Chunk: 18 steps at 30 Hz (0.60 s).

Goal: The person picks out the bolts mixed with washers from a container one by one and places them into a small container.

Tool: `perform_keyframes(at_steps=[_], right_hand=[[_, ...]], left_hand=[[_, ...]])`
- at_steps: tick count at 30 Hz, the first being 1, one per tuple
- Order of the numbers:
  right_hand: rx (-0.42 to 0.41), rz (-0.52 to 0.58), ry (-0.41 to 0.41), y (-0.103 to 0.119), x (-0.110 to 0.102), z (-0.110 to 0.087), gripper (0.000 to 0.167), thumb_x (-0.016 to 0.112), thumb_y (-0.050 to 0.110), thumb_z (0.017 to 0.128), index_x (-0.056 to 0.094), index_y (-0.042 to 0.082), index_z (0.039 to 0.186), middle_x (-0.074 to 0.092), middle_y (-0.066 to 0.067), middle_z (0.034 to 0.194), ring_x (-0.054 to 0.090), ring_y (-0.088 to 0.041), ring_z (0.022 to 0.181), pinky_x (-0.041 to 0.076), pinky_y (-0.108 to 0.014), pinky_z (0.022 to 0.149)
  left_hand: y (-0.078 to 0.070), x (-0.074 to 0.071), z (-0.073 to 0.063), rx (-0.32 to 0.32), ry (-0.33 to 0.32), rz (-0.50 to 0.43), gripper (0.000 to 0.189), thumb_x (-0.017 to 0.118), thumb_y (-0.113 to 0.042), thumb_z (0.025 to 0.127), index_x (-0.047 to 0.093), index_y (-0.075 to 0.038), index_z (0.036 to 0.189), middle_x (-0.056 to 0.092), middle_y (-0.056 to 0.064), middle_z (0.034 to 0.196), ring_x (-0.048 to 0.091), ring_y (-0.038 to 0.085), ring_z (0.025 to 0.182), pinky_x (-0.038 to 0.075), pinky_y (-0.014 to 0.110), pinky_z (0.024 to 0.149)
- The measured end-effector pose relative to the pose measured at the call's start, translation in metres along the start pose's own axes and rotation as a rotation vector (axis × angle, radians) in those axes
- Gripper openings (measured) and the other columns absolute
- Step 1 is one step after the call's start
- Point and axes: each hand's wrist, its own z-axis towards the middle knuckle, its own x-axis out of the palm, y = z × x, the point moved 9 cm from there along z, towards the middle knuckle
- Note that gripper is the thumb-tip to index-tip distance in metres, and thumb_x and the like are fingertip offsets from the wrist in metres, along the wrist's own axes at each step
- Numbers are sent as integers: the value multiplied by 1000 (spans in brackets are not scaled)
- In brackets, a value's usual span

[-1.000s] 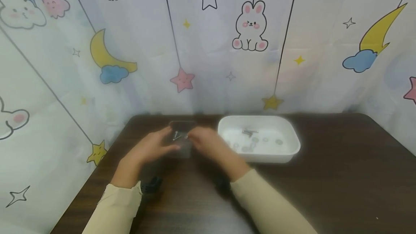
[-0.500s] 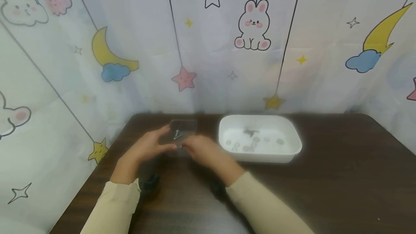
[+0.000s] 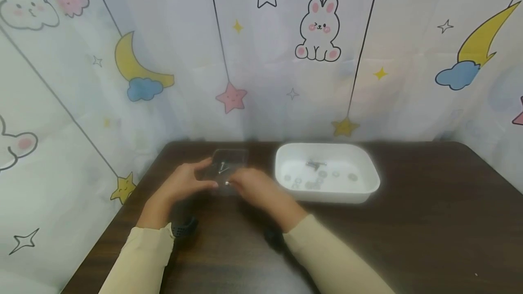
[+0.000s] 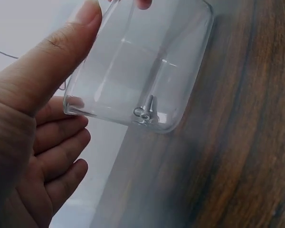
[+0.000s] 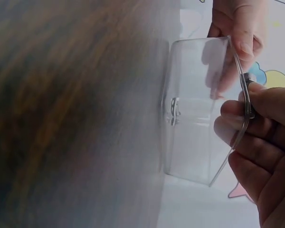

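Observation:
A clear box (image 3: 234, 154) stands on the dark table, left of a white tray. At its left side my left hand (image 3: 181, 186) holds it, thumb on the near side and index finger on the far side. My right hand (image 5: 270, 126) pinches a metal bolt with a knurled head (image 5: 249, 77) at the box's rim; part of the bolt is hidden by the fingers. Inside the box, a few silver bolts (image 4: 146, 109) lie on the bottom near one wall.
The white tray (image 3: 369, 186) holds several bolts (image 3: 315, 164) and several washers (image 3: 352, 177). The dark wooden table (image 3: 429, 221) reaches a curtain (image 3: 269, 67) printed with stars and rabbits behind it. A dark band (image 3: 184, 227) is around the left wrist.
My right hand has moved slightly left and nearer with the bolt, toward the box's near part. The left thumb has shifted slightly left. The tray's contents look the same.

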Motion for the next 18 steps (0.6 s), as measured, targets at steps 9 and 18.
perform_keyframes(at_steps=[9, 18], right_hand=[[15, 14, 13, -1, 2, 1, 18, 61, 20, 97, 73, 14, 110, 72, -2, 103, 69, -17, 93, 57, -30, 85], [21, 19, 12, -2, 4, 2, 18, 62, 23, 97, 74, 14, 106, 72, -2, 102, 68, -17, 93, 56, -30, 86]], left_hand=[[5, 2, -1, -33, 6, -26, 87, 81, -47, 77, 45, -12, 148, 50, 9, 147, 50, 34, 133, 42, 55, 107], [4, 1, -1, -40, 12, -42, 91, 80, -54, 75, 45, -11, 148, 49, 9, 148, 48, 33, 135, 41, 55, 109]])
